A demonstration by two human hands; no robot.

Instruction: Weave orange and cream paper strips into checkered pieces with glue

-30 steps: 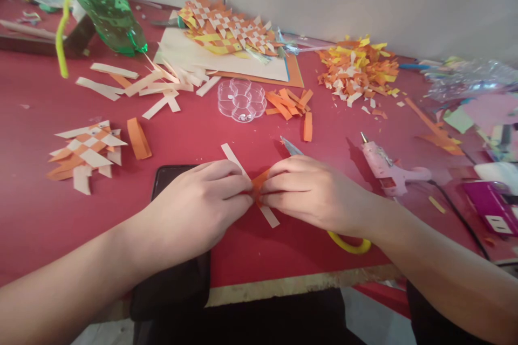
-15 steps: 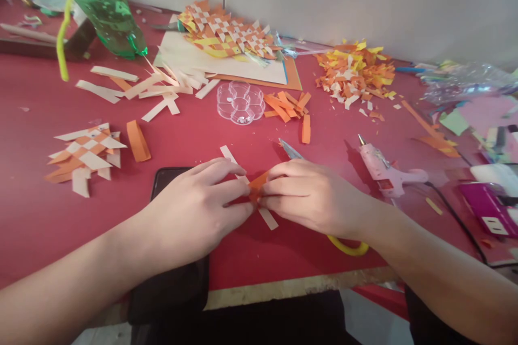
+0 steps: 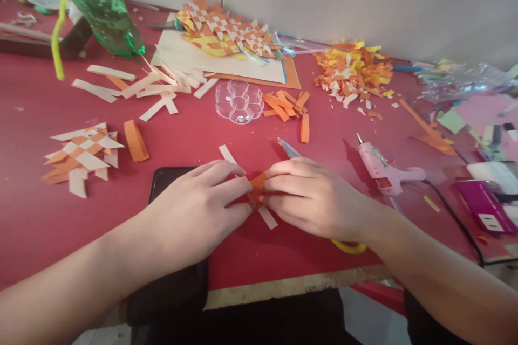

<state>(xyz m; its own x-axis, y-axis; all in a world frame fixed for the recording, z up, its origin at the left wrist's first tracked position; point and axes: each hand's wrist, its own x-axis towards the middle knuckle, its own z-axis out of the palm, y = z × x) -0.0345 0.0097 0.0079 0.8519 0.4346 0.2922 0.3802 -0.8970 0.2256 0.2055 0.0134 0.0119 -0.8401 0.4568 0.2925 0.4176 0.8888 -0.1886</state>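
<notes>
Between my two hands is an orange paper strip [image 3: 257, 185], folded across a cream paper strip [image 3: 267, 218] whose ends stick out above and below. My left hand [image 3: 210, 199] pinches the strips from the left, fingertips closed on them. From the other side, my right hand [image 3: 307, 194] grips the orange strip with its fingers together. Scissors [image 3: 288, 147] lie partly hidden under my right hand, with the blade tip and a yellow handle showing. A black phone [image 3: 170, 285] sits beneath my left wrist.
Woven paper fish [image 3: 89, 146] lies left, more woven fish [image 3: 226, 27] at the back. Cream strips [image 3: 157, 83], orange strips [image 3: 285, 105], a clear compartment dish [image 3: 238, 101] and paper scraps [image 3: 352, 70] spread across the red table. A green bottle [image 3: 105, 16] stands left; a glue gun [image 3: 384, 170] rests right.
Both hands stay nearly in place, still holding the strips. The fingertips shift only slightly, and the whole view moves a little.
</notes>
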